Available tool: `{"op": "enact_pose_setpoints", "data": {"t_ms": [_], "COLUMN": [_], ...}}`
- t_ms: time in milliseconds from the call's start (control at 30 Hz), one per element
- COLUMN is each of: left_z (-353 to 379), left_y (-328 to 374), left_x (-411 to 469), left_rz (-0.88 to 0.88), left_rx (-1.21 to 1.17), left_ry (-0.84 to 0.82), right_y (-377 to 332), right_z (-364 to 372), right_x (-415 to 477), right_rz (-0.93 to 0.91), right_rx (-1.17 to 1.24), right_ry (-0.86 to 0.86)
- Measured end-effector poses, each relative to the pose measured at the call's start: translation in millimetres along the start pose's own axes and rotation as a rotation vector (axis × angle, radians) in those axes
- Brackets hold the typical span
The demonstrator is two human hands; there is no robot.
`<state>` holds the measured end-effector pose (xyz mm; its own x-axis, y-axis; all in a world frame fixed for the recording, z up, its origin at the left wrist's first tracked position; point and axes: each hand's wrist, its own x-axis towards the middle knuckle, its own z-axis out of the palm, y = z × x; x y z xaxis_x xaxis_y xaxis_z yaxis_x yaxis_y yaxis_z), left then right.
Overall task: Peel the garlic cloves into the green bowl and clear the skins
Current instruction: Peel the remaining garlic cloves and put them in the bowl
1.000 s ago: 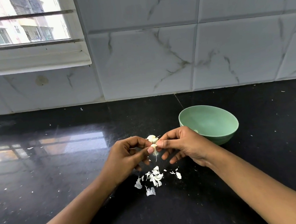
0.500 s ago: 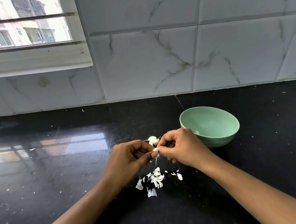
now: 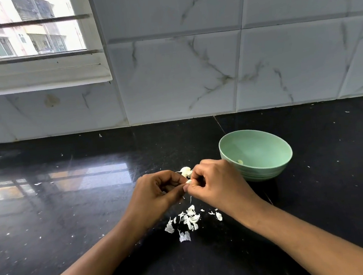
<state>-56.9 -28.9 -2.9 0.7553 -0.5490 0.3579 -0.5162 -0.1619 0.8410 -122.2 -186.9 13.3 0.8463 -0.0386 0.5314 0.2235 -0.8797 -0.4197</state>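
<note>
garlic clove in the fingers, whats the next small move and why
Probably pull away the skin strand hanging under the clove, pinched between left hand and right hand above the pile of skins; then drop it into the green bowl.

Both forearms reach in from the near edge of the counter [image 3: 62, 226] and converge. The left hand [image 3: 157, 195] and right hand [image 3: 218, 184], fingers curled, pinch one garlic clove [image 3: 188, 181] between their fingertips.
</note>
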Motion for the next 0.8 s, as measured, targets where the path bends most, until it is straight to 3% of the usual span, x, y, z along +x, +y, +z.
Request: {"op": "enact_pose_setpoints", "data": {"t_ms": [133, 267, 367, 800], "left_z": [2.0, 3.1, 1.7, 3.6], "left_y": [1.4, 2.9, 2.7, 2.8], "left_x": [0.1, 1.4, 2.1, -2.3], "left_rz": [-0.044, -0.08, -0.096, 0.013], "left_rx": [-0.104, -0.207, -0.197, -0.009], "left_ry": [-0.008, 0.01, 0.039, 0.08], "right_y": [3.4, 10.8, 12.0, 10.9], "right_z": [-4.0, -9.6, -13.9, -10.8], "right_x": [3.3, 5.9, 6.8, 3.6], "right_rz": [0.067, 0.33, 0.384, 0.215], "right_rx": [0.048, 0.484, 0.679, 0.289], "right_ry": [-0.013, -0.195, -0.206, -0.117]}}
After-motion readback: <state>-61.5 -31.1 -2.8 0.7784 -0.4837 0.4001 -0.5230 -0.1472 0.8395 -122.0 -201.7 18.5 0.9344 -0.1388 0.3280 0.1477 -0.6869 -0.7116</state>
